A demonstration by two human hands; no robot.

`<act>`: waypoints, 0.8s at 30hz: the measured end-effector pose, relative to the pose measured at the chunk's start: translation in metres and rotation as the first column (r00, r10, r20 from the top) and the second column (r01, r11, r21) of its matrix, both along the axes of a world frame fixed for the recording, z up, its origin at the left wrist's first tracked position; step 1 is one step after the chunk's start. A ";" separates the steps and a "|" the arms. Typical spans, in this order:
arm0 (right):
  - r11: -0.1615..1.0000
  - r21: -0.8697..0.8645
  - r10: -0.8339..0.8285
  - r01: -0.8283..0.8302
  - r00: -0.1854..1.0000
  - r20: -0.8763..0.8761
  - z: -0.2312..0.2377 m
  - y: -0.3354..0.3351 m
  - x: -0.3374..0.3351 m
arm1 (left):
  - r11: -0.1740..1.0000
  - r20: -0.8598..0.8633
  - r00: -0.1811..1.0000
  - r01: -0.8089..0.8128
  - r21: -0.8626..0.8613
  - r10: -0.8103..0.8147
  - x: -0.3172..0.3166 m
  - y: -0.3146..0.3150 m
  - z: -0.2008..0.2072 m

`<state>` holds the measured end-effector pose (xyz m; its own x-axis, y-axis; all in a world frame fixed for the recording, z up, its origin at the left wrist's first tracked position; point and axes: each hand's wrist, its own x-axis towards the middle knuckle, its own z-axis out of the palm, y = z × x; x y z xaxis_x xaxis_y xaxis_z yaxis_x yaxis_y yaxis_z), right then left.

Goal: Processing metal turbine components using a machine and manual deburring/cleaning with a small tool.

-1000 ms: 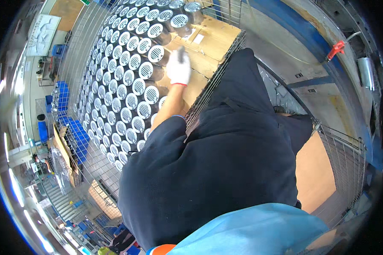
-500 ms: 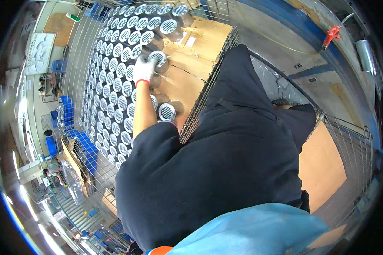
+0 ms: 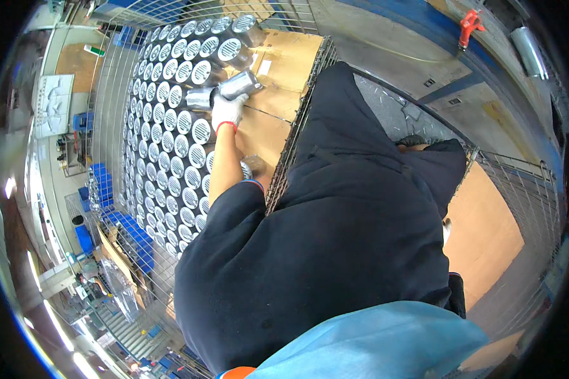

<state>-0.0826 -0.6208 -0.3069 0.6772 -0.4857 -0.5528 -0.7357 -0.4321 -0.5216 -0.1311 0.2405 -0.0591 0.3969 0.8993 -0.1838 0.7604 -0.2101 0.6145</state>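
My left hand [image 3: 229,112], in a white glove with a red cuff, is closed on a shiny metal cylinder [image 3: 239,84] that is tipped on its side. Another tipped metal cylinder [image 3: 200,98] touches it on the left, beside my fingertips; whether I grip that one too cannot be made out. Rows of upright cylinders with slotted round tops [image 3: 181,146] stand close together left of my hand. One more cylinder [image 3: 254,165] stands near my forearm, partly hidden by it. At my right side only a bit of my right hand's white glove [image 3: 447,231] shows, its fingers hidden behind my body.
The cylinders stand on brown cardboard [image 3: 291,60] inside a wire mesh cage [image 3: 302,120], whose near edge runs alongside my legs. Another mesh cage with a cardboard sheet [image 3: 483,243] is at my right. A red-handled tool [image 3: 468,28] hangs at the upper right.
Two cylinders have gone from upright to tipped over at my left hand. The view has shifted slightly, and a bit of white glove has come into sight at my right side.
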 end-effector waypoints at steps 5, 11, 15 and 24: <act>1.000 -0.030 0.008 -0.006 0.998 0.057 -0.001 0.008 -0.003 | 0.845 0.332 0.889 -0.104 -0.525 0.316 0.002 0.008 -0.021; 0.981 0.124 -0.166 0.151 0.979 0.119 0.020 0.032 0.003 | 0.572 0.429 0.512 -0.158 -0.805 0.744 0.047 -0.006 -0.022; 0.992 -0.125 -0.010 0.025 0.993 0.115 0.029 0.033 -0.001 | 0.675 0.537 0.543 -0.077 -0.734 0.646 0.071 -0.034 0.006; 0.999 -0.045 -0.021 0.029 0.986 0.168 0.030 0.035 -0.028 | 0.607 0.810 0.522 0.562 -0.562 0.266 0.195 -0.135 0.158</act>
